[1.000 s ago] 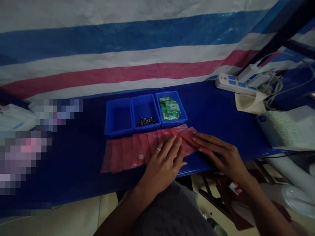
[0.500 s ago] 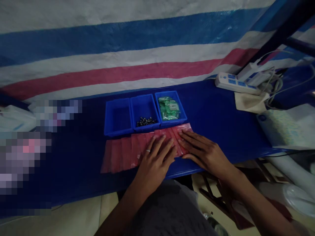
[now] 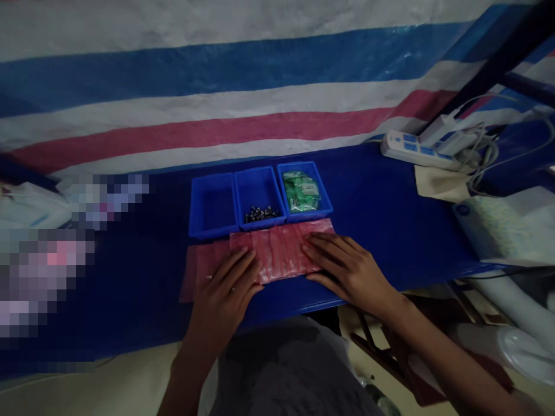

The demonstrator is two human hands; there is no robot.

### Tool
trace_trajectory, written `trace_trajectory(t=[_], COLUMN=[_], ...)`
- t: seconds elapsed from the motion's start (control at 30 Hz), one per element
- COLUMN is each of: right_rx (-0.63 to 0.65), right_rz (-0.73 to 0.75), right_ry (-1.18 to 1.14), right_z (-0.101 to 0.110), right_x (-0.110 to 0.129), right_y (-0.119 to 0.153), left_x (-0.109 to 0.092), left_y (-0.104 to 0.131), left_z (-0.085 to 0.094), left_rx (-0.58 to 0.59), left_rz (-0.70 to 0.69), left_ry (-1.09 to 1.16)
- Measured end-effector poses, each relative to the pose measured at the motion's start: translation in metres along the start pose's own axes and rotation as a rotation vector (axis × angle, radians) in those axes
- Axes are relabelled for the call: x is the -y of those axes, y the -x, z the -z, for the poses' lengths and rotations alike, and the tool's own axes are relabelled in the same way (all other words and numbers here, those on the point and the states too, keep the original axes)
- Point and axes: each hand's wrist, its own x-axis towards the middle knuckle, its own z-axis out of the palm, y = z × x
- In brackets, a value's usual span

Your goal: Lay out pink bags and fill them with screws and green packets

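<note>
A row of overlapping red translucent plastic bags (image 3: 280, 254) lies on the blue table near its front edge. My left hand (image 3: 229, 289) rests on the left part of the row, fingers stretched out. On the right end of the row lies my right hand (image 3: 340, 263), flat with its fingers extended. Just behind the bags stand three blue bins. The left bin (image 3: 213, 182) holds nothing visible. In the middle bin (image 3: 255, 179) are several small dark metal parts (image 3: 261, 214). Green plastic packets (image 3: 301, 192) fill the right bin (image 3: 324, 193).
A white power strip (image 3: 403, 147) with plugs and cables sits at the back right. Nearer me on that side is a pale plastic package (image 3: 511, 225). A striped tarp (image 3: 217, 69) hangs behind the blue table (image 3: 368, 185). Blurred-out items lie at the left.
My left hand has slid left along the bags, uncovering the middle of the row. My right hand has shifted slightly left and stays flat on the right end.
</note>
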Motion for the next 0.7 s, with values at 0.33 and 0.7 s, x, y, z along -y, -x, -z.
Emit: trace_trajectory(t=[0.33,0.7], right_rx=[0.050,0.055], right_rz=[0.021,0.142], right_ry=[-0.054,-0.081], right_z=[-0.005,-0.023], right_x=[0.016,0.046], right_y=[-0.018,-0.052], left_x=[0.007,0.026], left_y=[0.016,0.046], left_z=[0.014,0.014], left_rx=[-0.045,-0.098], left_rz=[0.056,0.148], left_ry=[-0.030,0.056])
